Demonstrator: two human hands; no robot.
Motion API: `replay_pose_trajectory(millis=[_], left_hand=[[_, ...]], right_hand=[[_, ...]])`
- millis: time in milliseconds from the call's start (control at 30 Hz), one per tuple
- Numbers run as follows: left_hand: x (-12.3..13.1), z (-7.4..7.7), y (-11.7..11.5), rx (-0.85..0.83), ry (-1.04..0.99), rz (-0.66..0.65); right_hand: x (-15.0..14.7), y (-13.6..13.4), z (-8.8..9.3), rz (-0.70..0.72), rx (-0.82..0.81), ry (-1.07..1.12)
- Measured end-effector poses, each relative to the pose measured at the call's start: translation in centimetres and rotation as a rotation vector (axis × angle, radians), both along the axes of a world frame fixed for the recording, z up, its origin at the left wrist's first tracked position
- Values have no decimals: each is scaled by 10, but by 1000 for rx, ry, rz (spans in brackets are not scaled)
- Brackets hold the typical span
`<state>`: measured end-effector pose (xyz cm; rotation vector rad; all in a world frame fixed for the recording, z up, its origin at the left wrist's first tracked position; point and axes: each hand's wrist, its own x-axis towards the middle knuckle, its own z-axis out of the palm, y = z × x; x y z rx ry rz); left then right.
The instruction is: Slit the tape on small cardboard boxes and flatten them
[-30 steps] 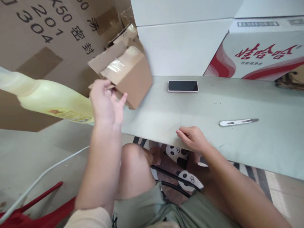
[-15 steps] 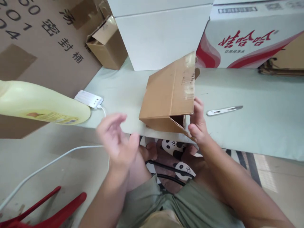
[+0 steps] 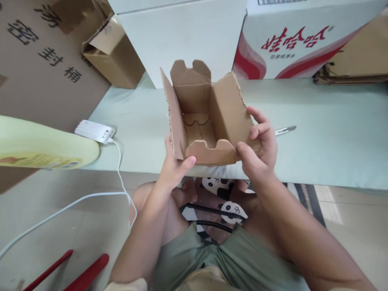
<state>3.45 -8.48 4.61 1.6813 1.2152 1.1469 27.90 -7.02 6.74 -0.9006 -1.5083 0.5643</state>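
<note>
Brown corrugated cardboard is what I have in both grips: an open-topped rectangular box, directly between the fingers, long axis, as I judge it, running away from me with a slight lean left. My left hand is curled at its near left corner, thumb against the notched near flap, the other fingers mostly hidden behind the side wall; I can't tell how firmly they press. My right hand is spread wider, thumb by the near right corner, fingers on the torn edge of the outward-leaning right flap. Neither hand reads as nearer; each has its own side. I can't tell whether the base rests on the pale green cloth-covered table. Just past the right hand pokes a slim grey cutter blade; farther off, beyond the box, stands a plain white cardboard carton.
</note>
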Motion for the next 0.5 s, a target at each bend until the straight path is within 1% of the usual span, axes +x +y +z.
replay_pose_trajectory(millis=[67, 133, 167, 233, 300, 333, 400, 467, 500], left_hand=[[2, 4, 11, 182, -7, 46], [6, 11, 24, 346, 11, 39], [10, 15, 30, 385, 34, 32], [18, 22, 36, 355, 77, 17], [24, 30, 35, 282, 69, -22], [24, 33, 35, 247, 19, -51], [21, 42, 38, 175, -163, -83], [12, 51, 54, 102, -371, -21], [8, 56, 68, 94, -455, 86]], right_hand=[[3, -7, 3, -1, 6, -6], [5, -12, 4, 28, 8, -52], [5, -13, 5, 34, 14, -84], [2, -12, 3, -2, 31, -126], [-3, -9, 0, -81, 35, -116], [-5, -7, -2, -106, 29, -103], [-8, -3, -6, -91, 11, -94], [-8, -1, -9, -29, -12, -96], [-8, -1, -11, -3, -21, -94]])
